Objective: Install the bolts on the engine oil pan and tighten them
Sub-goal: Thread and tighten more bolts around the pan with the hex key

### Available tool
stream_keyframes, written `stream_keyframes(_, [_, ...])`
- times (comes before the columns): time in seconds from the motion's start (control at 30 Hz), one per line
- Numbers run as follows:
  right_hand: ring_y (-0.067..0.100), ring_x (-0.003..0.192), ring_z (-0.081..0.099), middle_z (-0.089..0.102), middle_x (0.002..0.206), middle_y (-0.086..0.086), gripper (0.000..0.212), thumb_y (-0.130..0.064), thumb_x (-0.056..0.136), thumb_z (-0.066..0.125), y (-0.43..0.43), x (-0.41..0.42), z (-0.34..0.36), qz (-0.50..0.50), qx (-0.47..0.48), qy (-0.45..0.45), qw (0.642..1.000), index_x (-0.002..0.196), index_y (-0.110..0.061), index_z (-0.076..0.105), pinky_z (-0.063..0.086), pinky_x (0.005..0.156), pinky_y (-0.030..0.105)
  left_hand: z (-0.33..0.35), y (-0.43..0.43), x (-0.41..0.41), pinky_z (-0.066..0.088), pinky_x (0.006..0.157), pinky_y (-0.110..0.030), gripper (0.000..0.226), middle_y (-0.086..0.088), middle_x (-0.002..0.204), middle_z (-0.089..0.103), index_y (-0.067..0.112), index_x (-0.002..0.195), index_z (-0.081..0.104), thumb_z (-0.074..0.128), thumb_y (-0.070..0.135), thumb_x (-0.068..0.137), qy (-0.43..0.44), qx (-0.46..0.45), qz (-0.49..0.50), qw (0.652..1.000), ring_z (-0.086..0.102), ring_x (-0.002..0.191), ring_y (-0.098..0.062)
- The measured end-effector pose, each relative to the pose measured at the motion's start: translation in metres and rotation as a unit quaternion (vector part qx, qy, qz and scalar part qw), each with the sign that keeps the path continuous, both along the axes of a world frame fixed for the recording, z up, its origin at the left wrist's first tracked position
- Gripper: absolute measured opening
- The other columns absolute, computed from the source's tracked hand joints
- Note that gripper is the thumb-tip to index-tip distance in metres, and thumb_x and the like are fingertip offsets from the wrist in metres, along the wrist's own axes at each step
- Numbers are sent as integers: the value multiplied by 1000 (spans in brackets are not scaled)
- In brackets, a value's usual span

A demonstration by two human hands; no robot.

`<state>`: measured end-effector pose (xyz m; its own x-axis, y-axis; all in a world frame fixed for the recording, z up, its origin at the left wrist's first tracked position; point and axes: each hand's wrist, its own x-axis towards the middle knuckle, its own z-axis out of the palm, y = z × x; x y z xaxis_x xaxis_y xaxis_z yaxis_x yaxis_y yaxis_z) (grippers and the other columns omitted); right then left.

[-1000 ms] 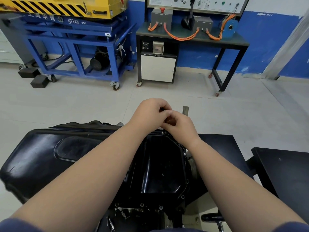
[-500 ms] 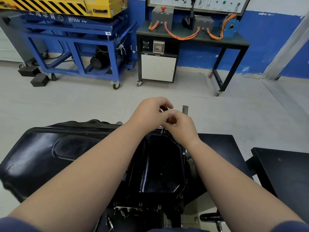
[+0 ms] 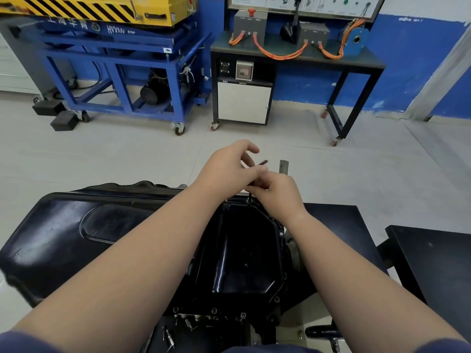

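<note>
Head view: both hands meet above the far flange of the black oil pan (image 3: pixel 242 250), which lies between a glossy black cover (image 3: pixel 76 225) on the left and a black workbench (image 3: pixel 339 225) on the right. The left hand (image 3: pixel 226 166) curls its fingers round the upper arm of an L-shaped hex key (image 3: pixel 263 163). The right hand (image 3: pixel 277 193) pinches the key's upright shaft just below, with its tip set on a bolt (image 3: pixel 249 200) at the flange's far edge; more bolts (image 3: pixel 242 315) sit in the near flange.
</note>
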<state>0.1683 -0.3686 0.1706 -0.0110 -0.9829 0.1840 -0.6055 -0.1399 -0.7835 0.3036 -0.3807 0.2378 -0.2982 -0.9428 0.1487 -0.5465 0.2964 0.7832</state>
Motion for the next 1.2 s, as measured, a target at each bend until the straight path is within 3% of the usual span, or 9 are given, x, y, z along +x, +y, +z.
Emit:
stream_keyframes(0.27, [5,70,59,68,74,-4,11,-25,76,75,-8,1,0,-34,-20,-13,999,80,-23,65,45,63,13,4,2,0,41,62,-12,8,16,80,66,23,86,68,66,30,83,-2,-10,-14,1000,58,68,1])
stream_keyframes(0.43, [2,53,44,46,54,-12,36,-25,73,79,-6,2,-2,-37,-21,7,999,59,-24,45,33,51,15,4,1,1,42,63,-14,8,17,63,58,21,82,70,63,20,86,-24,-14,-11,1000,53,62,2])
stream_keyframes(0.57, [-5,71,58,62,75,-19,11,-18,80,72,-2,-4,2,33,23,-19,999,81,-22,62,43,68,14,4,1,1,42,60,-11,14,15,62,58,23,77,67,61,16,87,-32,-6,-19,999,53,60,1])
stream_keyframes(0.67, [-6,92,63,69,99,-12,18,-7,88,60,1,-11,4,98,58,-7,993,98,-19,67,45,84,11,4,1,2,36,53,-2,13,17,61,58,24,76,67,63,17,86,-25,-1,-20,999,52,54,6])
stream_keyframes(0.8, [-23,71,54,63,72,-29,16,-8,86,63,1,-12,5,72,41,22,996,88,-20,74,37,67,-1,1,1,0,42,62,-10,4,16,72,60,27,88,67,64,29,85,-6,-7,-26,1000,52,62,3])
stream_keyframes(0.87, [-17,63,54,57,55,-31,29,-13,82,69,-1,-9,3,44,26,22,998,65,-37,66,36,60,3,0,1,0,45,67,-18,18,14,79,61,30,100,61,65,35,84,19,5,-14,1000,53,64,1])
stream_keyframes(0.93, [-5,59,54,60,56,-20,32,-17,78,73,-3,-6,1,20,8,13,1000,55,-33,57,37,57,10,1,1,1,46,67,-20,26,15,80,63,29,106,59,67,37,82,25,15,-7,1000,54,63,1])
stream_keyframes(1.03, [9,61,51,59,62,-3,19,-24,74,77,-5,-1,1,4,4,16,1000,72,-13,62,44,63,29,3,2,2,41,62,-17,7,17,73,62,26,89,66,67,28,82,-16,-1,-20,1000,53,61,4])
stream_keyframes(1.2, [4,63,53,57,65,-13,21,-23,76,77,-4,0,1,8,10,11,1000,70,-17,58,45,63,24,6,5,2,50,73,-28,12,9,71,64,21,77,68,62,16,86,-46,-1,-18,999,62,74,-13])
